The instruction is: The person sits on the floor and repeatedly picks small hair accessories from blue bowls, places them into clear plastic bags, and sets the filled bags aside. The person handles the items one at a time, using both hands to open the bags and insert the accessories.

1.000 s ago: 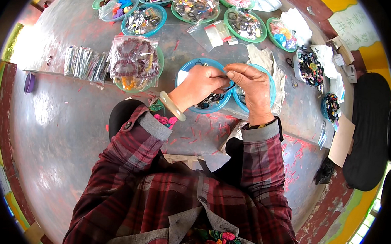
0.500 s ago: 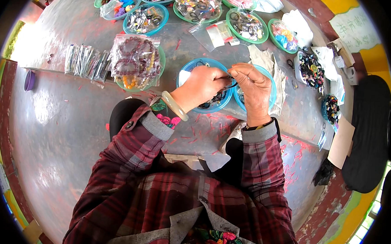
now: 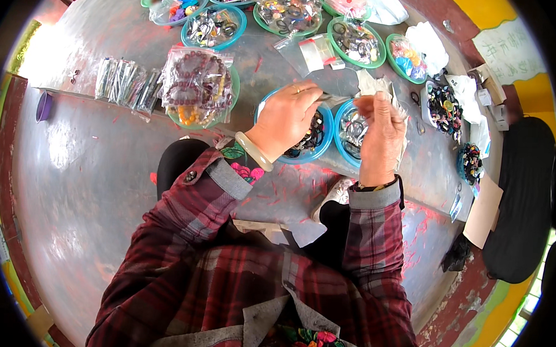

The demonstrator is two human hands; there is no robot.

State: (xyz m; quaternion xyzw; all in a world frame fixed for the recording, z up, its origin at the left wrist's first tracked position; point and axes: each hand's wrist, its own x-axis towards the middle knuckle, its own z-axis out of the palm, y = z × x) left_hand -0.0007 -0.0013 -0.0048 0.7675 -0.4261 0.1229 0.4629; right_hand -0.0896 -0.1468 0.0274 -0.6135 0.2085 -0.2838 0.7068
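My left hand (image 3: 285, 122), with a ring and a pale bangle, is over the left blue basket (image 3: 320, 152). Its thumb and fingers pinch a small thin, partly see-through piece (image 3: 333, 100), whose kind I cannot make out. Over the right edge of the other blue basket (image 3: 339, 142) is my right hand (image 3: 382, 138), fingers bent toward the thumb; what they hold, if anything, is too blurred to tell. Dark looped bands (image 3: 310, 136) lie in the left basket. Small clear packets (image 3: 353, 128) lie in the right one.
A green basket (image 3: 235, 91) with bagged beads stands left, beside slim clear packets (image 3: 125, 85). Several baskets of small goods, including a green one (image 3: 384, 53), line the far side. Beige cloth (image 3: 375, 85) lies behind my right hand. A white tray (image 3: 426, 108) stands right.
My hands were together at the fingertips; now they are apart. The right hand has moved right, and the thin piece shows at my left fingertips.
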